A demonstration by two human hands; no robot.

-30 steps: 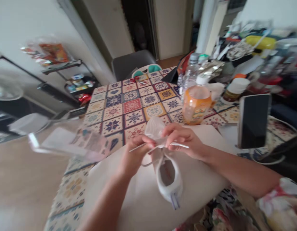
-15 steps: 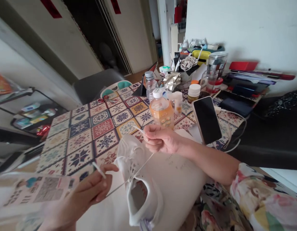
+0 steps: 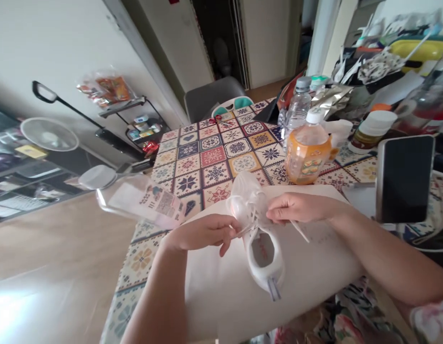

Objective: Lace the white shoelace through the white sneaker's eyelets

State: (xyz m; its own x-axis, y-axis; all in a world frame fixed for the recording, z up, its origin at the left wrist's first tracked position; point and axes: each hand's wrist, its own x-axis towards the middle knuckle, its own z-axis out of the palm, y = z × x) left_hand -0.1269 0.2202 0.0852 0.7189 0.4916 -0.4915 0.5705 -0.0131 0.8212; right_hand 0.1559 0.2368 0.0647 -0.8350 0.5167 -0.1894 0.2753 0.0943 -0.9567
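Observation:
A white sneaker lies in front of me, toe pointing away, its opening and striped heel tab towards me. It rests on a white sheet or board. At the left side of its lacing, my left hand pinches the shoelace between thumb and forefinger, the other fingers loosely bent. Close on the right of the tongue, my right hand is closed around the lace. The free end of the shoelace sticks out below that hand. Both hands partly hide the lace.
A patterned tablecloth covers the table. Beyond the shoe stand an orange-labelled bottle and a clear bottle. A phone stands at the right. On the left is a clear plastic container; red scissors lie at the far edge.
My view has swung left. Both hands, earlier apart with the lace stretched between them over the shoe, have come down close to either side of the lacing.

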